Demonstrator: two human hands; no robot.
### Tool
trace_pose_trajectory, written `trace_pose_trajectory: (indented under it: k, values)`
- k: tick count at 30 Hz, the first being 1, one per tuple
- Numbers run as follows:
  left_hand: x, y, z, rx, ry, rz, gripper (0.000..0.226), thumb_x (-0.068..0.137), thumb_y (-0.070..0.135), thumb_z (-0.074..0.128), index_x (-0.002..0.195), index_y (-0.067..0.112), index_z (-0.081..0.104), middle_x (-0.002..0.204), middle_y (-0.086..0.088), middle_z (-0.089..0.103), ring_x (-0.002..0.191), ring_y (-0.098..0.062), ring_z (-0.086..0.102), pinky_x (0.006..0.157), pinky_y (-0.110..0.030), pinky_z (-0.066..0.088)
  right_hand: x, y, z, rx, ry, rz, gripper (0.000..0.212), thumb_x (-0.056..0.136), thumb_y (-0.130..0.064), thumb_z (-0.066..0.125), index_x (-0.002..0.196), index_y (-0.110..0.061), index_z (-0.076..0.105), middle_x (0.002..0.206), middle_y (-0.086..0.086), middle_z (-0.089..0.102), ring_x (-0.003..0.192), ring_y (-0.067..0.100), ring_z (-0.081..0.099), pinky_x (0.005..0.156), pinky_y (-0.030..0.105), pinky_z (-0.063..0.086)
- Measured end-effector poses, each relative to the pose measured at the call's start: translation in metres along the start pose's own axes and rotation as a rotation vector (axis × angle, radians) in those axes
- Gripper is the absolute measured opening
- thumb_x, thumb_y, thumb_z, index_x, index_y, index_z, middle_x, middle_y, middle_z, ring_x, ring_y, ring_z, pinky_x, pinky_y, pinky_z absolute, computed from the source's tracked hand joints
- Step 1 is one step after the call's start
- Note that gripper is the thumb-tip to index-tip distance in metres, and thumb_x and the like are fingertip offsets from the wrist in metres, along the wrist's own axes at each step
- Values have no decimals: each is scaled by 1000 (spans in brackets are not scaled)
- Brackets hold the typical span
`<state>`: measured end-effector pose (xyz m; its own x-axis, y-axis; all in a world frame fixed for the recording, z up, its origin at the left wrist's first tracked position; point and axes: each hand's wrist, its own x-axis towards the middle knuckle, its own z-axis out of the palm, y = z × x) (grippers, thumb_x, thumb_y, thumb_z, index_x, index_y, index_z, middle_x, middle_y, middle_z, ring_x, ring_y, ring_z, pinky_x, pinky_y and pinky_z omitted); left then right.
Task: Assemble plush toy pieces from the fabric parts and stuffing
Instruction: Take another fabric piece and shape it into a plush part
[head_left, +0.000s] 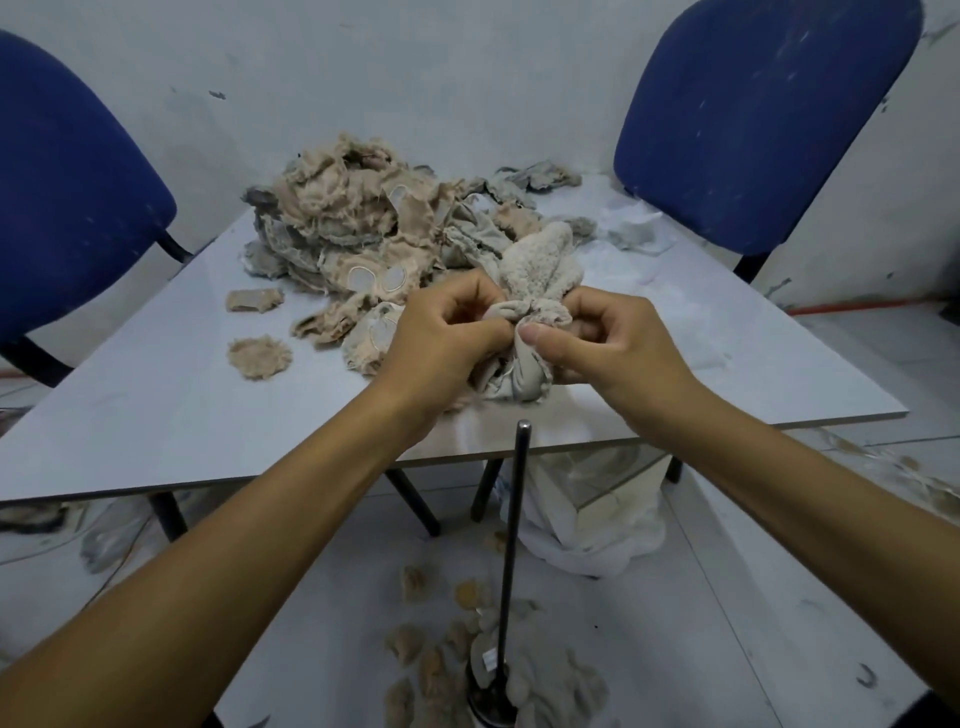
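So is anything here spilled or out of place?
Yes: small tan fabric pieces lie scattered on the floor around the upright metal rod, away from the pile on the table.

**Both hands on one plush piece above the table**

Left hand (441, 332) and right hand (608, 338) pinch a beige fabric piece (524, 332) between them, above the near edge of the grey table (156, 405); a heap of fabric parts (363, 228) lies behind the piece; two loose scraps (258, 356) lie left of it; an upright metal rod (511, 545) stands before the table; blue chairs (753, 114) flank its far corners.
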<state>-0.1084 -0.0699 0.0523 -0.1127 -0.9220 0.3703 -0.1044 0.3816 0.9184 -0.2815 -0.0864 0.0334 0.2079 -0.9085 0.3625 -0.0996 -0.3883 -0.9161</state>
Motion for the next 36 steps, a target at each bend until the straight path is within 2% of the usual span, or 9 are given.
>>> trace_pose_trajectory:
  k: [3,6,8,12,16,24,29,32,36]
  values:
    - [-1,1,-5,46,-61,29,9,71,14,64,70,10,56,65,2,53,58,-11,50,53,-23,42,1,4,4,-41,58,48,45,77,-27,79,85,11,55,60,13,43,62,22,47,58,38,59]
    - [-5,-4,-7,364,-99,171,25,72,34,70,73,12,58,76,4,52,71,-11,51,63,-24,41,-1,13,8,-116,96,78,33,75,-24,74,76,3,56,53,2,44,58,20,45,58,49,58]
    - [-7,-9,-5,449,-86,181,30,74,29,82,73,10,58,77,-1,54,73,-15,52,66,-30,43,-3,17,13,-170,113,90,29,76,-22,72,70,0,53,51,-3,43,56,20,42,60,49,53]
    - [-1,-10,-23,58,-189,-150,28,68,14,84,75,9,58,69,-6,57,63,-14,57,56,-24,47,-2,7,12,203,-118,312,31,88,-16,73,96,12,61,81,17,66,79,26,66,77,45,62]
    - [3,-14,-33,-90,-181,-268,23,62,9,82,64,18,61,63,-5,51,55,-19,45,50,-29,31,-5,-6,0,265,-333,289,18,89,-24,68,89,-6,70,85,12,72,85,18,71,81,29,57]
    - [-5,-17,-15,94,-173,-175,10,72,4,73,73,8,64,68,1,61,62,-9,57,57,-21,45,-13,10,14,-35,23,331,20,86,-16,71,67,-16,64,62,5,65,64,16,63,65,41,58]
    - [-19,-12,-1,437,-210,10,30,61,31,76,82,12,66,85,-1,57,77,-19,57,70,-37,48,-10,23,19,-318,205,261,27,80,-17,68,56,-21,55,40,-16,46,43,1,43,52,26,32]
    - [-17,-11,0,473,-229,-97,40,55,40,83,81,20,60,87,0,60,75,-12,55,70,-37,50,-5,23,20,-283,191,307,32,84,-17,68,55,-20,54,43,-14,48,50,5,44,56,27,36]
    - [-9,-16,-8,86,-173,-284,21,78,6,79,80,11,59,68,1,64,63,-10,60,55,-23,50,-7,14,19,103,34,346,22,90,-19,67,68,-15,63,67,5,56,66,20,52,60,32,45]
